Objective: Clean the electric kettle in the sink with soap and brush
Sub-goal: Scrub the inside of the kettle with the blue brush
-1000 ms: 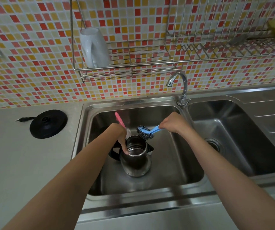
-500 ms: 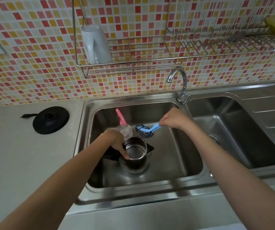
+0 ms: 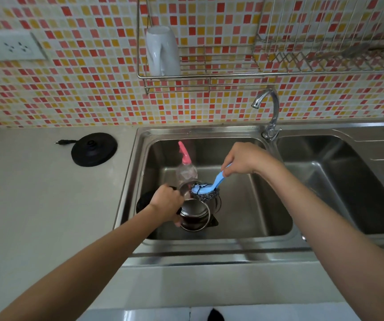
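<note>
Left hand [image 3: 165, 205] grips the kettle [image 3: 195, 214] at its rim, down in the left basin of the sink [image 3: 239, 246] toward the front-left corner. Right hand [image 3: 244, 159] is closed around the blue brush [image 3: 209, 187], its scourer head at the kettle's far edge. Behind stands the pink-topped soap bottle [image 3: 185, 167].

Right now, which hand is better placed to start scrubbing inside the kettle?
Right. The right hand holds the blue brush with its scrubber head poised at the kettle mouth. The left hand is occupied gripping the kettle's rim, steadying it.
</note>
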